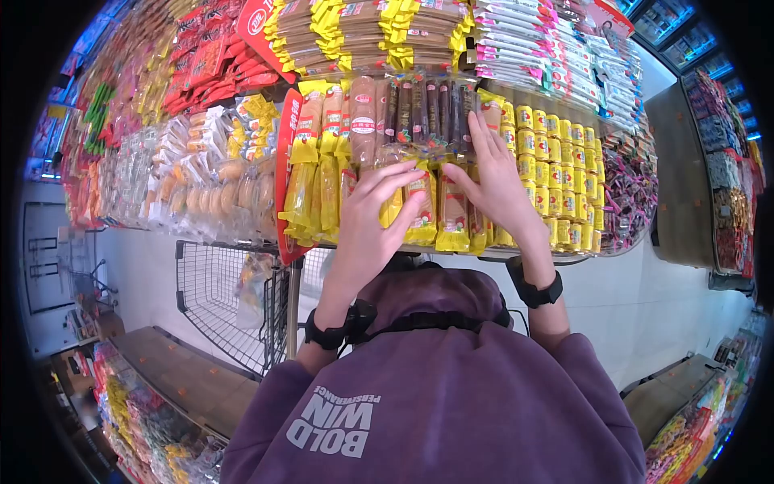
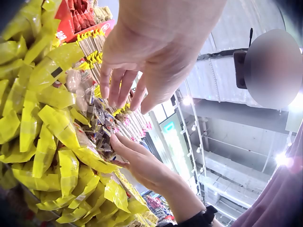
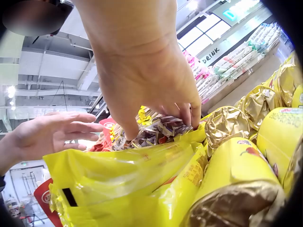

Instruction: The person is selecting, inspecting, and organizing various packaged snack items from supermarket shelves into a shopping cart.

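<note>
In the head view the left hand hovers over yellow-wrapped packs at the front of the display, fingers spread and loosely bent, with nothing held. The right hand reaches further in, its fingertips at the right end of a row of dark wrapped sticks. In the right wrist view the right hand reaches down with thumb and fingers apart on either side of dark packets; its contact is partly hidden. The left wrist view shows the left hand above the goods, fingers hanging relaxed.
Stacked yellow rolls lie right of the right hand. A red divider and bagged round pastries are to the left. A wire shopping cart stands below the display at left, and another counter at right.
</note>
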A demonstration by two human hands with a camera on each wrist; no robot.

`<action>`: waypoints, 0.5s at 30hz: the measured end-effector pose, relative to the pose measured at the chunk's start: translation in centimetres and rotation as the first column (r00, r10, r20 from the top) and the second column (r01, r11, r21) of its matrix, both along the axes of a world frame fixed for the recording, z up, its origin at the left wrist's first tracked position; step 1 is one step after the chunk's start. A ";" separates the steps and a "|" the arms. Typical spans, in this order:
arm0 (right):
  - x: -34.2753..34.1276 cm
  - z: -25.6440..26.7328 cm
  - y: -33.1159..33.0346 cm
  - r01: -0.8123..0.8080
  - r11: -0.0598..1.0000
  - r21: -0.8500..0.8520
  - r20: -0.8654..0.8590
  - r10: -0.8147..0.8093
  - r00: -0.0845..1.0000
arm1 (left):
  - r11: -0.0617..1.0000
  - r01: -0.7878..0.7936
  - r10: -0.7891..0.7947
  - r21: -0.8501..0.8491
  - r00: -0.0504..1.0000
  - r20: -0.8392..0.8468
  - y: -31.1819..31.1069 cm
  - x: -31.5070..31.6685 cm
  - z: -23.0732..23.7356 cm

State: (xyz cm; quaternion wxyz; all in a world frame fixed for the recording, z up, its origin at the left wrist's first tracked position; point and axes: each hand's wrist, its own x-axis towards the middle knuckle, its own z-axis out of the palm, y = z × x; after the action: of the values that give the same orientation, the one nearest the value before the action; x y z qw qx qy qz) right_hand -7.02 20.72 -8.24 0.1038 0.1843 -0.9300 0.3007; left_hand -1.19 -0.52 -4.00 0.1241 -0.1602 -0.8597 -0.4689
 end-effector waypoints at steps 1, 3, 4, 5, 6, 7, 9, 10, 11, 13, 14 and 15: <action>0.2 0.1 -0.1 0.004 1.000 -0.013 0.010 -0.004 1.000 | 1.000 0.002 -0.002 0.021 1.000 0.000 0.0 0.1 0.0; 0.6 0.2 -0.2 0.005 1.000 -0.007 0.031 -0.004 1.000 | 1.000 0.009 -0.009 0.030 1.000 -0.008 -0.2 0.4 -0.3; 0.8 0.3 -0.3 0.005 1.000 -0.004 0.041 -0.005 0.999 | 0.999 0.012 -0.011 0.035 1.000 -0.012 -0.3 0.5 -0.5; 1.1 0.5 -0.2 0.006 1.000 -0.021 0.066 -0.005 0.998 | 0.999 0.010 -0.010 0.030 1.000 -0.016 -0.4 0.7 -0.5; 1.2 0.7 -0.2 0.007 0.999 -0.039 0.089 -0.003 0.996 | 1.000 0.007 -0.006 0.025 1.000 -0.021 -0.5 0.9 -0.5; 1.4 0.9 -0.2 0.006 0.998 -0.057 0.112 0.000 0.994 | 1.000 0.002 -0.001 0.019 1.000 -0.027 -0.7 1.1 -0.5; 1.6 1.2 -0.3 0.014 0.998 -0.056 0.083 -0.009 0.997 | 0.999 -0.017 0.016 0.035 1.000 0.022 -1.2 1.6 -0.7; 1.7 1.2 -0.3 0.008 0.999 -0.052 0.042 -0.006 0.999 | 0.999 -0.028 0.026 0.043 0.998 0.049 -1.4 2.0 -0.8; 1.8 1.1 -0.4 0.001 0.999 -0.048 0.000 -0.001 1.000 | 0.994 -0.042 0.027 0.104 0.990 0.139 -1.6 2.4 -0.7; 2.1 1.2 -0.9 0.027 0.999 -0.040 -0.041 -0.028 0.999 | 0.970 -0.093 0.021 0.225 0.953 0.303 -1.8 3.3 -0.2; 2.1 1.5 -1.2 0.027 0.999 -0.043 -0.064 -0.030 0.998 | 0.971 -0.092 0.036 0.220 0.968 0.247 -2.1 3.5 0.0; 2.4 1.8 -1.7 0.026 0.999 -0.046 -0.080 -0.030 0.996 | 0.972 -0.095 0.053 0.213 0.979 0.197 -2.4 3.9 0.1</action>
State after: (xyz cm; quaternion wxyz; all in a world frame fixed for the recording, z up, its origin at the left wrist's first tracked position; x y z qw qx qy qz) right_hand -4.63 19.02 -6.47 0.1495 0.1809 -0.9205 0.3123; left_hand 2.71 -2.94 -3.91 0.0761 -0.0676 -0.8154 -0.5698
